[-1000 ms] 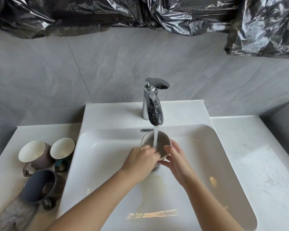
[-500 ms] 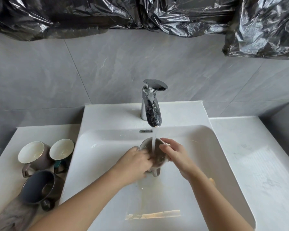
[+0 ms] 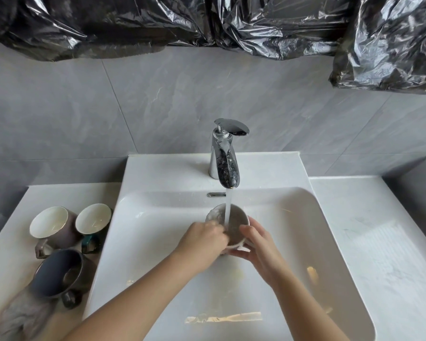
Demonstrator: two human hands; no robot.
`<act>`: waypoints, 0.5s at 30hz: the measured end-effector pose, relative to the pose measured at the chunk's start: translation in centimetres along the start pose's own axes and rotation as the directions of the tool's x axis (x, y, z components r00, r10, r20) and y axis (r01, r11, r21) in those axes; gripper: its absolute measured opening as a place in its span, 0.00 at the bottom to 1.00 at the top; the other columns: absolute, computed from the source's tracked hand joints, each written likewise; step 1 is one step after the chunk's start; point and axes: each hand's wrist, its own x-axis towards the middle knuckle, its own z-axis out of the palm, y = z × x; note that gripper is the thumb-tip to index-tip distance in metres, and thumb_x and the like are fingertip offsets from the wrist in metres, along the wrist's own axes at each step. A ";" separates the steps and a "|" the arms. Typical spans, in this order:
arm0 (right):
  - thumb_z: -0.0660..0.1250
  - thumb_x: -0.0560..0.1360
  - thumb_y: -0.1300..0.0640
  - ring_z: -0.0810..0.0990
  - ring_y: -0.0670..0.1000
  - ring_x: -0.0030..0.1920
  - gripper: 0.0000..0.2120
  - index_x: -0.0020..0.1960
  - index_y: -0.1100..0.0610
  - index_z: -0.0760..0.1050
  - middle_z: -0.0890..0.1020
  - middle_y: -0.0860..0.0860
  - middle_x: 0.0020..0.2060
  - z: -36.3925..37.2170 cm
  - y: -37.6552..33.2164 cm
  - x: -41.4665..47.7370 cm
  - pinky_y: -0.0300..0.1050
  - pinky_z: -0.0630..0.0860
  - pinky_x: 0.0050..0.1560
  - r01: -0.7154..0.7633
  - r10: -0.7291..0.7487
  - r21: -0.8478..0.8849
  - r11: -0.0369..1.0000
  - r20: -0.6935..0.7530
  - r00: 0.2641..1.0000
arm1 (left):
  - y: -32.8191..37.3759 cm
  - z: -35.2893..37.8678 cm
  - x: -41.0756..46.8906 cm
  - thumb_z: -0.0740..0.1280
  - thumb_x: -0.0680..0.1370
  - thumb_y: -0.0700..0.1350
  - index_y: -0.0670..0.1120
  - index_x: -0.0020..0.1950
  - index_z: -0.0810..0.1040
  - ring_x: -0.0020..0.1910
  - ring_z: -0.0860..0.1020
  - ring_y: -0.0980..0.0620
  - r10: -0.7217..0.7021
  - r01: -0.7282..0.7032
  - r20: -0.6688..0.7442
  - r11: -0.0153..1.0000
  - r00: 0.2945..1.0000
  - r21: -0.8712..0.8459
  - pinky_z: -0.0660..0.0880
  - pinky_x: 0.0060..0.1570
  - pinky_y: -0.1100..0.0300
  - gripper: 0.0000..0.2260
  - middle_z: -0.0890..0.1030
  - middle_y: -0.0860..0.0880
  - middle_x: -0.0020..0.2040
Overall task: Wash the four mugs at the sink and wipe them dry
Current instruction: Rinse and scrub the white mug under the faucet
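A grey mug (image 3: 235, 221) sits in the white sink (image 3: 293, 242) under the running stream from the chrome tap (image 3: 225, 158). My left hand (image 3: 202, 242) has its curled fingers over the mug's near rim and reaching inside. My right hand (image 3: 258, 244) cups the mug's right side and underside. Three more mugs wait on the counter to the left: a brown one with a cream inside (image 3: 51, 223), a teal one with a cream inside (image 3: 92, 219) and a dark grey one (image 3: 59, 276) lying on its side.
A grey cloth (image 3: 22, 318) lies on the left counter below the dark mug. White counter (image 3: 379, 242) stretches to the right of the sink. Black plastic sheeting (image 3: 231, 20) hangs along the grey tiled wall above.
Both hands turned the mug under the stream; its handle, seen pointing toward me half a second ago, is now hidden. My right hand slid lower around the mug's side.
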 end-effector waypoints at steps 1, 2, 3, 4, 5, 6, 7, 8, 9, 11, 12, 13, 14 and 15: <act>0.67 0.68 0.48 0.83 0.55 0.51 0.26 0.66 0.48 0.76 0.84 0.57 0.53 -0.4 -0.3 0.0 0.57 0.81 0.55 -0.011 0.013 -0.067 0.998 0.019 1.000 | -0.6 0.1 -0.1 0.69 0.74 0.44 0.51 0.52 0.82 0.63 0.75 0.49 0.030 -0.033 0.050 0.996 0.998 0.078 0.75 0.50 0.54 0.08 0.81 0.52 0.53; 0.69 0.66 0.46 0.83 0.54 0.52 0.29 0.68 0.47 0.75 0.83 0.57 0.55 -0.7 -0.5 0.1 0.56 0.81 0.56 -0.021 0.025 -0.120 0.993 0.028 0.999 | -1.2 0.7 -0.2 0.65 0.77 0.43 0.51 0.59 0.80 0.69 0.70 0.50 0.059 -0.070 0.080 0.986 0.995 0.148 0.69 0.64 0.48 0.12 0.78 0.51 0.62; 0.69 0.64 0.45 0.83 0.53 0.52 0.32 0.69 0.47 0.74 0.83 0.57 0.56 -0.9 -0.8 0.2 0.55 0.82 0.55 -0.026 0.031 -0.154 0.988 0.028 0.999 | -1.5 1.1 -0.3 0.64 0.78 0.45 0.52 0.64 0.78 0.72 0.66 0.52 0.062 -0.072 0.062 0.980 0.996 0.184 0.61 0.72 0.45 0.15 0.75 0.52 0.67; 0.70 0.63 0.44 0.83 0.51 0.51 0.34 0.69 0.47 0.73 0.83 0.56 0.56 -1.0 -1.0 0.4 0.53 0.82 0.54 -0.025 0.030 -0.172 0.985 0.023 0.999 | -1.6 1.2 -0.4 0.64 0.77 0.48 0.54 0.66 0.77 0.71 0.67 0.56 0.029 -0.037 0.045 0.981 0.999 0.191 0.56 0.75 0.47 0.17 0.75 0.56 0.68; 0.71 0.62 0.44 0.83 0.49 0.50 0.36 0.70 0.47 0.72 0.83 0.56 0.55 -1.0 -1.2 0.5 0.53 0.82 0.53 -0.023 0.026 -0.173 0.985 0.012 1.000 | -1.5 1.1 -0.4 0.65 0.75 0.51 0.57 0.63 0.78 0.68 0.70 0.60 -0.013 0.010 0.018 0.984 1.000 0.180 0.55 0.75 0.53 0.17 0.77 0.60 0.64; 0.72 0.61 0.44 0.83 0.49 0.49 0.37 0.70 0.47 0.72 0.82 0.56 0.55 -0.9 -1.4 0.6 0.53 0.82 0.53 -0.019 0.018 -0.154 0.988 -0.006 1.000 | -1.3 0.9 -0.4 0.68 0.71 0.53 0.59 0.58 0.81 0.63 0.75 0.62 -0.026 0.027 -0.009 0.985 1.000 0.172 0.60 0.72 0.59 0.15 0.80 0.64 0.58; 0.74 0.60 0.44 0.83 0.49 0.49 0.39 0.70 0.46 0.71 0.82 0.56 0.54 -0.8 -1.4 0.5 0.53 0.82 0.55 -0.011 0.007 -0.111 0.994 -0.033 0.999 | -0.9 0.6 -0.3 0.72 0.67 0.53 0.58 0.50 0.84 0.54 0.79 0.62 0.019 -0.015 -0.032 0.993 0.999 0.119 0.68 0.64 0.62 0.12 0.83 0.62 0.50; 0.77 0.59 0.43 0.83 0.50 0.50 0.42 0.71 0.45 0.69 0.81 0.57 0.54 -0.6 -1.1 0.5 0.54 0.80 0.57 0.007 -0.010 -0.046 0.999 -0.066 0.998 | -0.6 0.4 -0.2 0.75 0.61 0.49 0.54 0.40 0.85 0.43 0.81 0.60 0.063 -0.059 -0.047 0.995 0.997 0.077 0.74 0.52 0.63 0.09 0.84 0.59 0.40; 0.80 0.57 0.43 0.82 0.52 0.50 0.45 0.71 0.45 0.68 0.80 0.58 0.52 -0.4 -0.8 0.5 0.53 0.79 0.59 0.033 -0.030 0.037 0.999 -0.100 0.995 | -0.2 -0.1 -0.2 0.77 0.56 0.45 0.52 0.32 0.82 0.33 0.80 0.57 0.061 -0.059 -0.036 0.996 0.997 0.062 0.74 0.38 0.64 0.08 0.81 0.56 0.30; 0.82 0.55 0.44 0.80 0.53 0.52 0.47 0.71 0.44 0.66 0.79 0.57 0.50 0.2 0.1 0.3 0.51 0.77 0.58 0.082 -0.056 0.188 0.979 -0.140 0.989 | 1.0 -1.1 -0.3 0.79 0.53 0.42 0.49 0.27 0.77 0.23 0.75 0.54 -0.001 0.002 -0.056 1.000 0.998 0.028 0.66 0.22 0.66 0.11 0.75 0.53 0.23; 0.81 0.56 0.46 0.80 0.53 0.53 0.45 0.70 0.43 0.66 0.80 0.56 0.52 0.4 0.4 0.3 0.50 0.77 0.55 0.093 -0.057 0.235 0.967 -0.155 0.986 | 1.5 -0.7 -0.3 0.80 0.54 0.42 0.49 0.28 0.77 0.23 0.75 0.53 -0.019 0.019 -0.079 1.000 0.997 -0.001 0.65 0.20 0.66 0.12 0.75 0.53 0.24; 0.78 0.58 0.47 0.81 0.53 0.54 0.42 0.69 0.43 0.66 0.81 0.54 0.54 0.6 0.6 0.3 0.50 0.78 0.53 0.089 -0.047 0.258 0.962 -0.165 0.985 | 1.9 0.0 -0.3 0.81 0.55 0.42 0.50 0.30 0.78 0.25 0.76 0.53 -0.023 0.020 -0.104 0.999 0.994 -0.033 0.65 0.20 0.65 0.13 0.76 0.53 0.26; 0.75 0.59 0.47 0.81 0.53 0.55 0.40 0.69 0.44 0.66 0.81 0.54 0.57 0.7 0.6 0.2 0.50 0.78 0.52 0.077 -0.036 0.250 0.965 -0.165 0.986 | 2.2 0.7 -0.4 0.81 0.56 0.44 0.50 0.31 0.79 0.26 0.77 0.54 -0.024 0.018 -0.102 0.998 0.995 -0.063 0.66 0.20 0.65 0.13 0.76 0.53 0.27; 0.74 0.59 0.47 0.81 0.54 0.56 0.39 0.69 0.46 0.68 0.81 0.56 0.58 0.7 0.4 0.1 0.51 0.78 0.52 0.059 -0.026 0.215 0.975 -0.155 0.988 | 2.3 0.8 -0.4 0.82 0.56 0.45 0.51 0.31 0.79 0.27 0.77 0.54 -0.026 0.021 -0.081 0.998 0.996 -0.062 0.67 0.21 0.65 0.13 0.77 0.54 0.28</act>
